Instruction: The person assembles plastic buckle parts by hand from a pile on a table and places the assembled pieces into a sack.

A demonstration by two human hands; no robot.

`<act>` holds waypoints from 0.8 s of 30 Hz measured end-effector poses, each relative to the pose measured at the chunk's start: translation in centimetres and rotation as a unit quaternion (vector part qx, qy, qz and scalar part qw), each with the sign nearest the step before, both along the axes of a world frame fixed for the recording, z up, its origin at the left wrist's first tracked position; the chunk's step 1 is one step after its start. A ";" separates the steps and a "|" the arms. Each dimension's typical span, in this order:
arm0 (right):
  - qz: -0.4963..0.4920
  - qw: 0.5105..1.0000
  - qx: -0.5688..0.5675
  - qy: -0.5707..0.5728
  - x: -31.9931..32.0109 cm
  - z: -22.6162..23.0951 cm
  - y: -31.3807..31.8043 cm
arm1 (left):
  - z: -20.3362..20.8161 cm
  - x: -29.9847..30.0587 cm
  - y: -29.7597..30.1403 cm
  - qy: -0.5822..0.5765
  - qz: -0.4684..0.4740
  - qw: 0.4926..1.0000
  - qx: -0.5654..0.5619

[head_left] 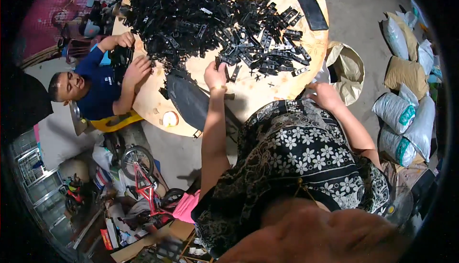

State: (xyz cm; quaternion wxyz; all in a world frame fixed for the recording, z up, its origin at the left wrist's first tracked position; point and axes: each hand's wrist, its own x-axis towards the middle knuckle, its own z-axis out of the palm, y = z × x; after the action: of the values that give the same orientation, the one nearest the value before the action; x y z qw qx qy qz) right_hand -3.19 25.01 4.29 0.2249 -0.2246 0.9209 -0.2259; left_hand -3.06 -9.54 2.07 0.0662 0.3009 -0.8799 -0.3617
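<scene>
A large heap of small black plastic clip-like parts (181,24) covers the far side of the round wooden table (248,88). At the heap's near edge, my left hand (215,75) is closed, with a small black part between thumb and fingers. Another black part (234,73) lies just right of it. My right hand (326,95) is at the table's near right edge, beside an open paper sack (353,74). Its fingers are curled, and what they hold, if anything, is hidden. A dark grey flat object (187,103) lies left of my left forearm.
Across the left side, a person in a blue shirt (98,91) has both hands at the heap. Two phones (311,12) lie at the far right. A bitten apple (170,118) sits near the left edge. Filled sacks (406,76) and a red bicycle (143,181) stand on the floor.
</scene>
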 end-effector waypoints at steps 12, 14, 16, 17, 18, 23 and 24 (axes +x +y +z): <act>-0.126 0.827 -0.503 -0.216 -2.9 -0.1 -11.6 | 2.5 2.3 9.7 0.153 -0.052 0.735 0.658; -0.120 0.853 -0.464 -0.208 -2.9 -0.1 -11.6 | 2.0 2.6 9.7 0.171 -0.055 0.729 0.661; -0.087 0.899 -0.385 -0.189 -2.6 -0.9 -11.2 | 1.8 2.6 9.5 0.116 -0.112 0.751 0.641; -0.102 0.875 -0.423 -0.213 -2.3 -1.3 -11.0 | 1.6 3.1 9.7 0.096 -0.114 0.776 0.613; -0.117 0.848 -0.459 -0.237 -2.1 -1.6 -11.0 | 1.9 3.3 10.0 0.097 -0.113 0.776 0.613; -0.159 0.815 -0.513 -0.217 -1.6 -1.3 -11.0 | 3.2 3.3 12.1 0.169 -0.057 0.751 0.635; -0.168 0.828 -0.517 -0.136 -1.4 -1.0 -11.1 | 3.2 3.2 12.4 0.193 -0.046 0.738 0.645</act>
State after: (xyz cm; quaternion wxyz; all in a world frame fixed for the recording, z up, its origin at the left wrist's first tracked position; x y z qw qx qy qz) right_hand -4.59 13.88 3.32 0.1574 -0.1169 0.6526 -0.7319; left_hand 0.18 2.85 5.28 0.0079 0.1542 -0.4170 -0.8957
